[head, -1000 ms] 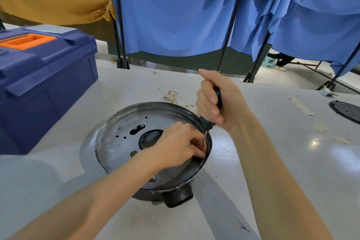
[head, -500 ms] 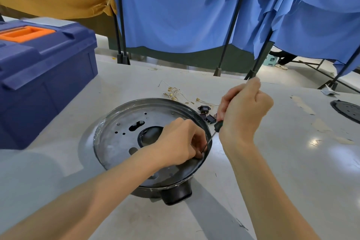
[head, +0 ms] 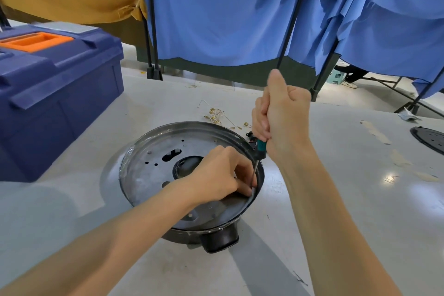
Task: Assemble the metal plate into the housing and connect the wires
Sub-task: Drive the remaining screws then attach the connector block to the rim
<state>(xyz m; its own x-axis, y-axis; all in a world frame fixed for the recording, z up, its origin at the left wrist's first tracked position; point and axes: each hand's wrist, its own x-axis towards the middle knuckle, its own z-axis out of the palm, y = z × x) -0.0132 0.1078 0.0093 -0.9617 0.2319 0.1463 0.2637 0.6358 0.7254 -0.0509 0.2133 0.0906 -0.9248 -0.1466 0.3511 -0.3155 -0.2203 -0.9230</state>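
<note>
1 housing [head: 219, 240], 1 screwdriver [head: 261, 147], 1 toolbox [head: 60, 94]

dull grey metal plate [head: 153, 175] – glossy black plastic housing [head: 219, 239] – blue plastic toolbox [head: 60, 94].

Reaches the left hand [head: 221, 174] in over the housing [head: 218, 240] from its near left, knuckles up, fingers curled, fingertips pinched at the screwdriver [head: 261, 149] tip by the housing's right rim. Grips the handle in the right hand [head: 283, 118], fisted, thumb up, above that rim, forearm bare

Plate [head: 153, 170] in housing [head: 219, 239], toolbox [head: 55, 94] left.
</note>
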